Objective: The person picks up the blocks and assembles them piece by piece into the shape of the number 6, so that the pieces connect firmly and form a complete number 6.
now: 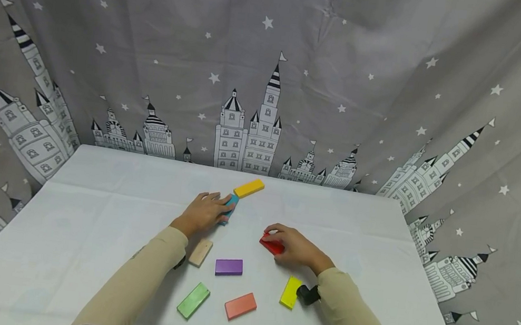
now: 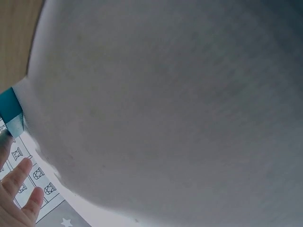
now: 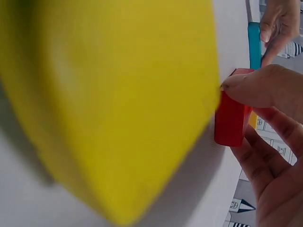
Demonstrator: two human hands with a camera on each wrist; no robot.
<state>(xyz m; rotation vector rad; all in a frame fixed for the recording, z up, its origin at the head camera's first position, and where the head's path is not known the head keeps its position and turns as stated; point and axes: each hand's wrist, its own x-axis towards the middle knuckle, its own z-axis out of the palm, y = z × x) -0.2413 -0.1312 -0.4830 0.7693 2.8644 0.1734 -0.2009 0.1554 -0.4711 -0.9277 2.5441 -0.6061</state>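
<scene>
My left hand (image 1: 204,210) pinches a blue block (image 1: 230,210) near the middle back of the white table, with thumb and fingers at its sides. One end of that blue block (image 2: 12,109) also shows at the left edge of the left wrist view. To the right, my right hand (image 1: 298,247) holds a red block (image 1: 273,245). In the right wrist view the thumb lies against the top of the red block (image 3: 230,118), with fingers along its far side. Just beyond the blue block lies an orange-yellow block (image 1: 249,188), close to its far end.
Nearer on the white table (image 1: 93,208) lie a natural wood block (image 1: 200,252) by the left wrist, a purple block (image 1: 229,267), a green block (image 1: 193,300) and a coral block (image 1: 240,306). A yellow block (image 1: 291,292) sits beside the right wrist camera. A grey castle-print curtain (image 1: 330,43) hangs behind.
</scene>
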